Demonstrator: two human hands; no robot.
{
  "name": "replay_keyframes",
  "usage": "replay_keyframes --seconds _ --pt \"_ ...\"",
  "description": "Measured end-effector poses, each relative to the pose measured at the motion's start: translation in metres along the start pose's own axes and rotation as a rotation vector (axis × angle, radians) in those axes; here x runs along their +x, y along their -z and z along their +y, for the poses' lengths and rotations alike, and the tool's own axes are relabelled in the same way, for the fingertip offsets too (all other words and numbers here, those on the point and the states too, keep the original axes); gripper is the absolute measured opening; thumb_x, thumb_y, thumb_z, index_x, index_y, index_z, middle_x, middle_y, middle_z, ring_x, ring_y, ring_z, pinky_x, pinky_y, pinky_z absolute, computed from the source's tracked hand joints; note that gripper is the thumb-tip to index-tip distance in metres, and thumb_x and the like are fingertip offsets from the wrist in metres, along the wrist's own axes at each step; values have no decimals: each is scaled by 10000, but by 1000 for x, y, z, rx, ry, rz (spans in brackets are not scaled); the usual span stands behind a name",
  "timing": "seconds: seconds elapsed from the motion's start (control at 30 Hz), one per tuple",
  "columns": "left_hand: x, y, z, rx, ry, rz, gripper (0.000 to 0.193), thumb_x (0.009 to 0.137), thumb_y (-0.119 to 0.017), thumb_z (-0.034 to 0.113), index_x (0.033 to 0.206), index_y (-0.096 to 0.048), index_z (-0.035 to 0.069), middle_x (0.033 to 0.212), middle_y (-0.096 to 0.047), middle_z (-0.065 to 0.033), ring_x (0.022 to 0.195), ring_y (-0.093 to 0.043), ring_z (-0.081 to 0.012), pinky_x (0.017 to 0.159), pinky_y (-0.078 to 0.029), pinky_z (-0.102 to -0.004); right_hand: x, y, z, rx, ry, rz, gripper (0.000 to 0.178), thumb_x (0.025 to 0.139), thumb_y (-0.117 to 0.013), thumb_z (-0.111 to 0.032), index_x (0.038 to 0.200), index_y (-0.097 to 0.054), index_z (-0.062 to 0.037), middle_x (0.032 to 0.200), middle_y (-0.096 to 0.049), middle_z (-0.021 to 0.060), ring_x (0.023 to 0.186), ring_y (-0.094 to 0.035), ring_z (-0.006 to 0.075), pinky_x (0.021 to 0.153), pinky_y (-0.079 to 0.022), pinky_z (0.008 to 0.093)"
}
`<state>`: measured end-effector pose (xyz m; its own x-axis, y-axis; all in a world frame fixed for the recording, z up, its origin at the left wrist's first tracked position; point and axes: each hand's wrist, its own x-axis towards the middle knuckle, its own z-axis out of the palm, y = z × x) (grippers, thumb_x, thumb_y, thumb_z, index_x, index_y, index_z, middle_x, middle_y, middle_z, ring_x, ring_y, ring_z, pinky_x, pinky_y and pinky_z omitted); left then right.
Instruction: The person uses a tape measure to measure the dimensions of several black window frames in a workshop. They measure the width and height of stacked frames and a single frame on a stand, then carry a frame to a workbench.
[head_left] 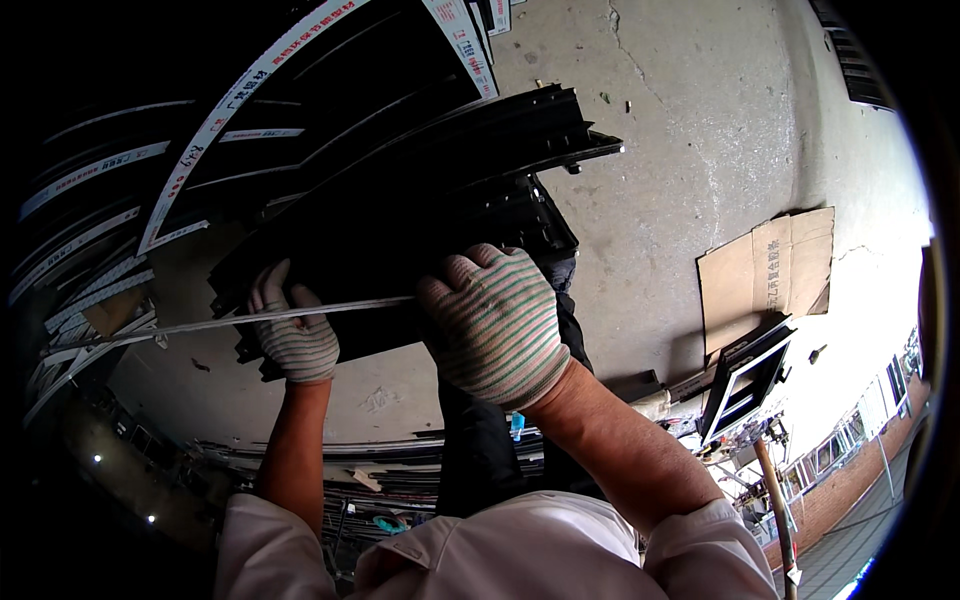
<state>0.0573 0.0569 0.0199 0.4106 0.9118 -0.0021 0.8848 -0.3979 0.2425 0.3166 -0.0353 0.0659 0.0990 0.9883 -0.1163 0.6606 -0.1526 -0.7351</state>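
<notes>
Both my hands wear knitted work gloves with green and grey stripes. A long thin pale strip (365,305) comes in from the left, crosses over my left hand (295,330) and ends at my right hand (500,325). My right fingers are curled closed round the strip's end. On the left, my thumb and fingers are stretched apart against dark material, with the strip lying across the glove. Beneath both hands lies a stack of long black profiles (400,205), their cut ends toward the right. Deep shadow hides where the profiles separate.
White printed strips (215,120) cover more dark profiles at the upper left. A flattened cardboard sheet (765,265) lies on the concrete floor (690,130) to the right, near a black frame (745,380). More long bars (340,465) lie behind my legs.
</notes>
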Motion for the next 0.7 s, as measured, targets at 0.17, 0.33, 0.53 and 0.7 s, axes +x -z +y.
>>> replay_keyframes --seconds 0.17,0.33,0.53,0.7 --pt "3 0 2 0 11 7 339 976 -537 156 1267 -631 9 1256 -645 -188 1166 -604 -370 1051 -450 -493 1 0 0 -5 -9 -8 153 868 -772 -234 919 -734 -94 904 -705 70 849 -669 267 752 -512 418" --pt "5 1 2 3 11 13 337 967 -545 149 1261 -636 13 1252 -646 -189 1158 -606 -371 1046 -452 -494 3 -1 -1 4 -8 17 151 866 -772 -233 908 -728 -95 912 -710 77 853 -672 277 758 -515 416" --pt "4 2 2 -1 -2 15 332 983 -540 135 1283 -632 28 1282 -638 -180 1175 -594 -376 1063 -429 -498 3 -1 -2 -9 -11 14 155 873 -767 -241 905 -726 -95 921 -714 89 861 -680 292 757 -525 423" --pt "2 1 2 0 13 11 335 993 -538 129 1301 -627 32 1300 -633 -171 1182 -588 -372 1060 -431 -495 3 0 -3 -30 -8 -3 168 883 -764 -257 921 -735 -97 935 -722 90 872 -686 290 763 -533 424"
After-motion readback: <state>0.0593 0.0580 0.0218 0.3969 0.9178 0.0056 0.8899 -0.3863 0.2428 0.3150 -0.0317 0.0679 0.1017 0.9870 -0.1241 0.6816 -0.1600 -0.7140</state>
